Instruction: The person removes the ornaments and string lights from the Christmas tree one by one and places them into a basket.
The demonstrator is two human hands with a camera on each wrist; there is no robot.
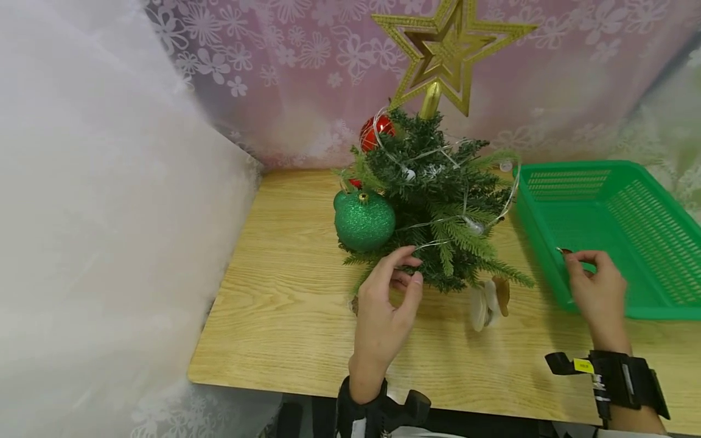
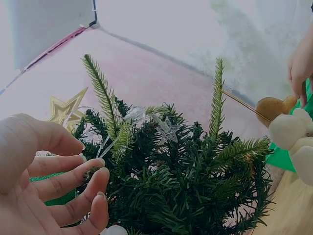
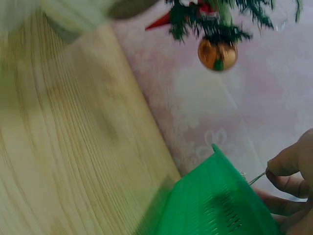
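A small decorated Christmas tree (image 1: 438, 201) stands on the table, topped by a gold star (image 1: 451, 48). My left hand (image 1: 386, 304) is at its lower front with fingers loosely bent and thumb apart. In the left wrist view, the clear light-string wire (image 2: 103, 147) runs to the fingertips; whether they touch it I cannot tell. A glittery green ball (image 1: 365, 222) hangs just above that hand. Over the basket's near left rim, my right hand (image 1: 599, 289) pinches a small thing on a thin cord (image 3: 257, 178); its kind is unclear.
The green plastic basket (image 1: 550, 267) stands right of the tree. White and brown ornaments (image 1: 490, 301) hang low at the tree's front right. A red ball (image 1: 376, 132) hangs high on the left. A patterned curtain (image 1: 306, 79) closes off the table's back.
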